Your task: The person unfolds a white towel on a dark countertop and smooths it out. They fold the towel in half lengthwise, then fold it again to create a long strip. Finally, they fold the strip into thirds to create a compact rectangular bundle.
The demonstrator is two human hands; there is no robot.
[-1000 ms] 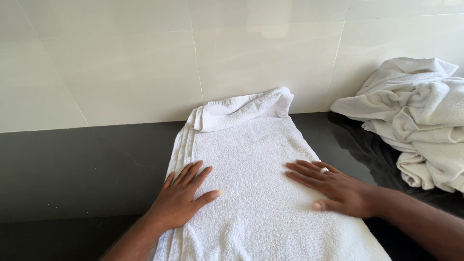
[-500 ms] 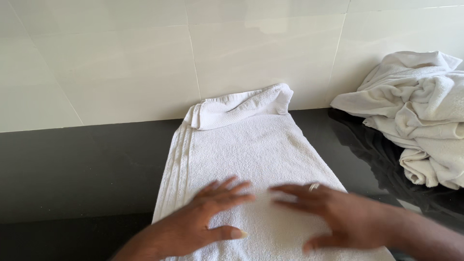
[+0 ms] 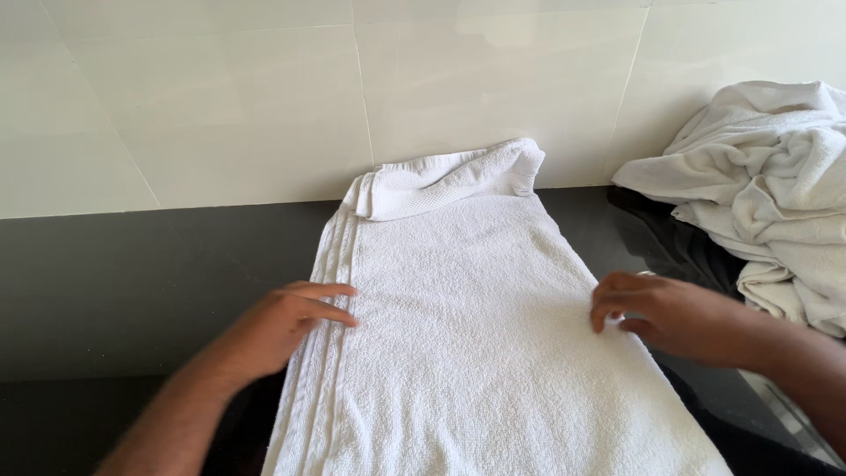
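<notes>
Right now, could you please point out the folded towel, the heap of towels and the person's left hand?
folded towel [image 3: 476,335], head view, middle of its flat top.
heap of towels [image 3: 775,185], head view, centre of the crumpled pile.
left hand [image 3: 282,322], head view, back of the hand.

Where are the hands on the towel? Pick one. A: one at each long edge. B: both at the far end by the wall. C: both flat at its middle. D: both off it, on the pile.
A: the left hand touches the towel's left edge and the right hand its right edge.
</notes>
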